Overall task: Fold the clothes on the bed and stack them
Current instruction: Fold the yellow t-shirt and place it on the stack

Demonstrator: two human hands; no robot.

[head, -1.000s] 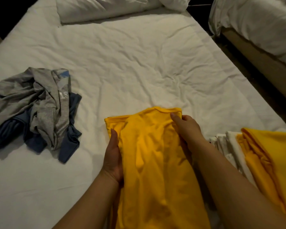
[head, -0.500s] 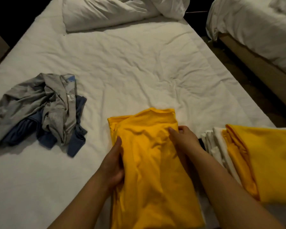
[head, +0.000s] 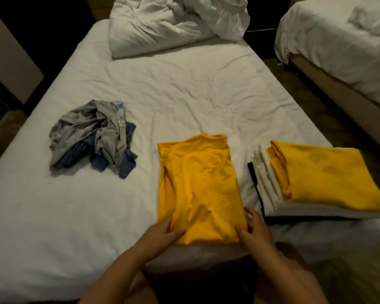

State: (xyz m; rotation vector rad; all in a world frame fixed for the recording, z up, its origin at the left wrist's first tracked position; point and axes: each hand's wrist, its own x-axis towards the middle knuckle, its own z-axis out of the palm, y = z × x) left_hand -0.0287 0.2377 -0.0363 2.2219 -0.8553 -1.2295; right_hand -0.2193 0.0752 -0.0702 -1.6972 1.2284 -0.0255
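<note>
A yellow shirt (head: pixel 198 187), folded into a long rectangle, lies flat near the front edge of the white bed (head: pixel 184 88). My left hand (head: pixel 162 232) grips its near left corner, thumb on top. My right hand (head: pixel 253 230) holds the near right corner the same way. To the right stands a stack of folded clothes (head: pixel 316 185), yellow on top, white below, dark at the bottom. At the left lies a crumpled heap of grey and blue clothes (head: pixel 94 137).
A rumpled white duvet and pillow (head: pixel 176 23) sit at the head of the bed. A second bed (head: pixel 342 40) stands to the right across a narrow dark floor gap. The bed's front edge is just before my arms.
Both hands slid from the shirt's far end down its sides to the near corners. The camera pulled back, so more of the bed shows.
</note>
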